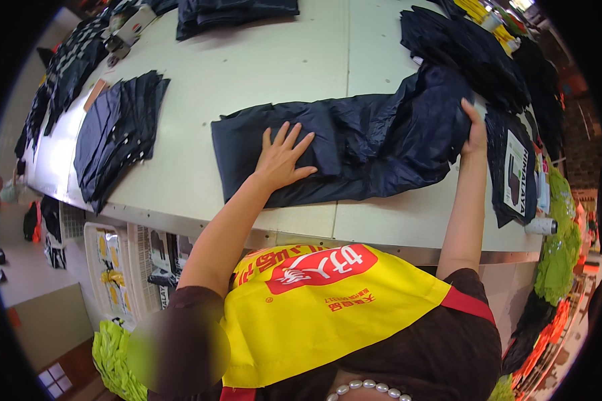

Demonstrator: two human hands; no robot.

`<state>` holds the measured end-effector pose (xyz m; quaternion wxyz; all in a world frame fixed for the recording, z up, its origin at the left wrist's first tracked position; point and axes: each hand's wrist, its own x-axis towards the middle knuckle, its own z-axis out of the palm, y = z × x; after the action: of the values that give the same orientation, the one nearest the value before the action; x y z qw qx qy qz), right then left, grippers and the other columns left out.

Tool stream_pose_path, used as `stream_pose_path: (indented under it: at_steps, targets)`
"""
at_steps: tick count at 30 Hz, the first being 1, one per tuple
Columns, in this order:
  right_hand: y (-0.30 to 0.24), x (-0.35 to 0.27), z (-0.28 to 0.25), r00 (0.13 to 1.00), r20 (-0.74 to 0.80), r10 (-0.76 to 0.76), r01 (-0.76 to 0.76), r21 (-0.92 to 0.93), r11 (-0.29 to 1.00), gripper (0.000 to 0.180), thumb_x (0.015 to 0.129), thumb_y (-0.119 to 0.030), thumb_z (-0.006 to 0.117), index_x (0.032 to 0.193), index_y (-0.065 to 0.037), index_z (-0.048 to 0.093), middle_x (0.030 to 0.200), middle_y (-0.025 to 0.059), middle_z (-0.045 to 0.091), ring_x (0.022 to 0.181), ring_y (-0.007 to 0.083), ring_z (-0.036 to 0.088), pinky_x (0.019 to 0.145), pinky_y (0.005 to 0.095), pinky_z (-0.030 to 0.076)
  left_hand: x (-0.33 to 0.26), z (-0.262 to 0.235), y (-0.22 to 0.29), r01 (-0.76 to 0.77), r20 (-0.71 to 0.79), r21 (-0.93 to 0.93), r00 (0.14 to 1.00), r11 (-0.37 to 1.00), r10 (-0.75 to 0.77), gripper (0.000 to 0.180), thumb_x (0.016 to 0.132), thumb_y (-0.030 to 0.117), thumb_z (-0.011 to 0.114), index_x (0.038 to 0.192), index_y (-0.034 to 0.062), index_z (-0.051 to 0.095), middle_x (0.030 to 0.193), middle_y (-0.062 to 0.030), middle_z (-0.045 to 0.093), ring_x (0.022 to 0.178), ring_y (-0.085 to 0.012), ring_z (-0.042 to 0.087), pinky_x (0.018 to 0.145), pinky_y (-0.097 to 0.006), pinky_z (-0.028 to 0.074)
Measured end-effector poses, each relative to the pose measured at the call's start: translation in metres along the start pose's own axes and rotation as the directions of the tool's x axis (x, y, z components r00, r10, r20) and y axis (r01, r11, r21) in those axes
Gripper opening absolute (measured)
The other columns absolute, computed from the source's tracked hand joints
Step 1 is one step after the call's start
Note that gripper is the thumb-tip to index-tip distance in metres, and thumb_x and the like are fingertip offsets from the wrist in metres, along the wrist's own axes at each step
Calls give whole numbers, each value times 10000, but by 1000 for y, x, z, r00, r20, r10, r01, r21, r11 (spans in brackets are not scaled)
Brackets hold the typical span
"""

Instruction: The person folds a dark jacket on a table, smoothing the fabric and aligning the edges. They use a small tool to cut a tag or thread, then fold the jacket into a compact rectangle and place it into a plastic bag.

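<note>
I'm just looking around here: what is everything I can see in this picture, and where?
Table: one, pale, across the middle
Garment: one, dark navy, spread before the person
Fabric stack: one, dark navy, table's left side
Folded pile: one, dark, far edge
Large pile: one, dark, upper right
Labelled bundle: one, dark with pale label, right side
Lime bundles: several, lime green, far right and lower left
White crate: at least one, white, below table, left
Rim clutter: uncountable, mixed colours, too small to tell
Apron: one, yellow, on the person
Necklace: one, pearly white, bottom
Left hand: one, bare, flat on garment
Right hand: one, bare, at garment's right end
</note>
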<state>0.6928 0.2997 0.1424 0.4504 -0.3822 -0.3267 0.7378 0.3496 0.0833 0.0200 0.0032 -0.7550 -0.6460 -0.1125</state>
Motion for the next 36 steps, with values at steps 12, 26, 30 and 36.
stream_pose_path:
  at_steps: [12,26,30,36]
  targets:
    - [257,-92,293,704,589,397,640,-768,4,915,609,-356,790,1341,-46,337,1327,202,427,1221,368,416,975,547,316,-36,4,26,13,46,-34,999,999,-12,550,868,449,505,1325,144,472,1404,-158,397,1293,-314,357,1048,-494,240]
    - [247,-105,191,49,828,558,904,200,-377,462,792,-192,603,1238,-158,488,1094,49,598,1173,224,505,1075,610,175,-103,-145,-39,-85,-147,-660,989,746,-17,372,757,-25,570,1118,47,621,1098,-130,639,1084,-272,577,897,-342,461]
    - [167,-123,191,192,529,827,946,123,-299,232,738,-136,613,967,-108,595,942,58,641,1138,233,527,1058,588,216,-107,-112,-74,-188,208,17,961,982,180,850,635,-7,622,1416,122,313,1431,-114,376,1351,-295,297,1057,-558,245]
    - [160,-144,189,459,334,823,857,-412,-311,105,689,-99,574,771,-56,626,880,139,664,913,320,624,845,515,441,-132,-81,-31,-211,293,126,941,969,167,1129,528,479,819,1444,149,247,1431,-149,349,1331,-305,306,1022,-602,238]
